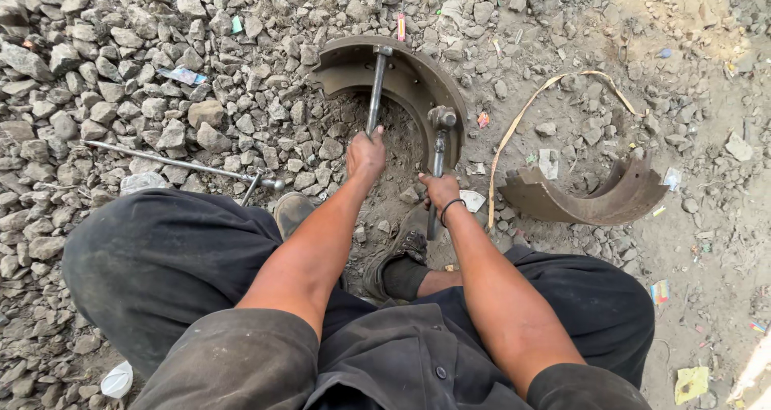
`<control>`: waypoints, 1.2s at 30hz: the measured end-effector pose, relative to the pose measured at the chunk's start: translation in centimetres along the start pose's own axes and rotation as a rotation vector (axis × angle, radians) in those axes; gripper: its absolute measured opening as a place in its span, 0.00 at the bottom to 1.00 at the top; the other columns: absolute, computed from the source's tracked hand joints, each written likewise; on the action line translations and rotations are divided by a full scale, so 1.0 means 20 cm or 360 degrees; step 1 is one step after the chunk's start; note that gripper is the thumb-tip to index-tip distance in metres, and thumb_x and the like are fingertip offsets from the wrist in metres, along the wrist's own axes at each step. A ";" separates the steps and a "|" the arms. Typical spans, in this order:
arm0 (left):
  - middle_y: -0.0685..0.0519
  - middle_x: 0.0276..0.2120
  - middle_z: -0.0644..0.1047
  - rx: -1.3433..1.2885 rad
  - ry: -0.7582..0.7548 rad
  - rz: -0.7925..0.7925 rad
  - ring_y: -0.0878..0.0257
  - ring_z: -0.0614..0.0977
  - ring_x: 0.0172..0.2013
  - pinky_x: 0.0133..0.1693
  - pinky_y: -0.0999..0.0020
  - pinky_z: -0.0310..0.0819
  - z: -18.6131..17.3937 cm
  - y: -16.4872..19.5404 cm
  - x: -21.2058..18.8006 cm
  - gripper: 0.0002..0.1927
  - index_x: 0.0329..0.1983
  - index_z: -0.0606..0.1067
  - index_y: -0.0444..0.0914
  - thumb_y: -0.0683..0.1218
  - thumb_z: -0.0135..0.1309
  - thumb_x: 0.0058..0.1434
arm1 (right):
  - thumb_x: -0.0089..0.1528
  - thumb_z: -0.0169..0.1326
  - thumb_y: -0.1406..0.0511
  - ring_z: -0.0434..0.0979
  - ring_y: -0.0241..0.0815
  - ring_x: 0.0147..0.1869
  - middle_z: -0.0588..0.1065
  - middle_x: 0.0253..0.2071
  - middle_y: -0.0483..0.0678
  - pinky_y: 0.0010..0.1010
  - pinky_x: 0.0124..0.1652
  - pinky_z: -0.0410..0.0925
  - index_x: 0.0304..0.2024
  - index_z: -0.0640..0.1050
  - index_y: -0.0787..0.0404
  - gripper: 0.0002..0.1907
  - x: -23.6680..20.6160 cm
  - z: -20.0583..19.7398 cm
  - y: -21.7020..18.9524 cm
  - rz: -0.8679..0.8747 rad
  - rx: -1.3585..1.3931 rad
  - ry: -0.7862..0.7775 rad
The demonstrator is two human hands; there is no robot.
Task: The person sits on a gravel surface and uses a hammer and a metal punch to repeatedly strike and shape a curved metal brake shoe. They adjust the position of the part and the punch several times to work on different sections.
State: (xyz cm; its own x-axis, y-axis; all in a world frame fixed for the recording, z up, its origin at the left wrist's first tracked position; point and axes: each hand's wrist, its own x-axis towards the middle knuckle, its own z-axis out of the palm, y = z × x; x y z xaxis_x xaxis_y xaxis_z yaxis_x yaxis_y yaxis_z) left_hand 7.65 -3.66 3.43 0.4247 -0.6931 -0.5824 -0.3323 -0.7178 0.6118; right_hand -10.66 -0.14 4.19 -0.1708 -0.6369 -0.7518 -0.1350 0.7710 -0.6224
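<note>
both arms stretched forward, centre frame — left hand [366,155] fisted round a steel rod [376,89] set against the curved brake shoe [418,81] at upper centre; right hand [439,190] clamped on a hammer [438,149], head touching the shoe's right edge.

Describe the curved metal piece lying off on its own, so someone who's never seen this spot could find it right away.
Start at the person's right hand gripping a hammer against a rusty curved brake shoe. Look further right across the dirt, past the loose tan strap. There lies the second brake shoe, alone and untouched, its curve opening upward.
</note>
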 end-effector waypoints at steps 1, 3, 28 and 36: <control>0.37 0.40 0.81 -0.0006 -0.0014 0.0005 0.40 0.82 0.43 0.44 0.44 0.74 0.00 0.00 0.00 0.28 0.44 0.77 0.36 0.65 0.45 0.68 | 0.59 0.63 0.60 0.67 0.40 0.17 0.67 0.17 0.44 0.35 0.20 0.63 0.25 0.72 0.59 0.16 -0.01 0.00 0.01 -0.0184 -0.0201 0.0161; 0.36 0.41 0.81 -0.0019 -0.0015 0.0028 0.39 0.82 0.44 0.45 0.45 0.74 0.00 -0.01 0.02 0.29 0.44 0.78 0.36 0.65 0.45 0.68 | 0.58 0.63 0.60 0.72 0.39 0.17 0.70 0.14 0.43 0.33 0.21 0.64 0.19 0.74 0.58 0.16 -0.04 0.01 -0.01 -0.0556 -0.0597 0.0483; 0.35 0.44 0.81 -0.0114 -0.0065 -0.0051 0.38 0.82 0.49 0.49 0.46 0.75 0.04 0.04 0.10 0.31 0.46 0.79 0.36 0.67 0.48 0.64 | 0.56 0.60 0.63 0.74 0.46 0.21 0.70 0.17 0.50 0.43 0.25 0.69 0.23 0.77 0.65 0.12 0.07 0.31 -0.67 -0.0947 -0.0634 0.0294; 0.34 0.46 0.80 -0.0035 -0.0048 -0.0024 0.37 0.80 0.51 0.51 0.47 0.73 0.12 -0.07 0.13 0.32 0.46 0.81 0.36 0.68 0.49 0.63 | 0.57 0.59 0.65 0.67 0.41 0.14 0.67 0.14 0.48 0.37 0.16 0.61 0.21 0.73 0.68 0.15 -0.12 -0.06 -0.23 -0.0592 -0.0241 0.0196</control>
State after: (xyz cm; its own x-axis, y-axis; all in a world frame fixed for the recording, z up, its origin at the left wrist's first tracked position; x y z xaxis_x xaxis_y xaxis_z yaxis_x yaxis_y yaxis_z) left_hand 7.21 -4.56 -0.29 0.4040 -0.6843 -0.6071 -0.3074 -0.7266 0.6145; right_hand -10.86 -2.16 9.18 -0.1975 -0.8738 -0.4443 -0.3497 0.4862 -0.8008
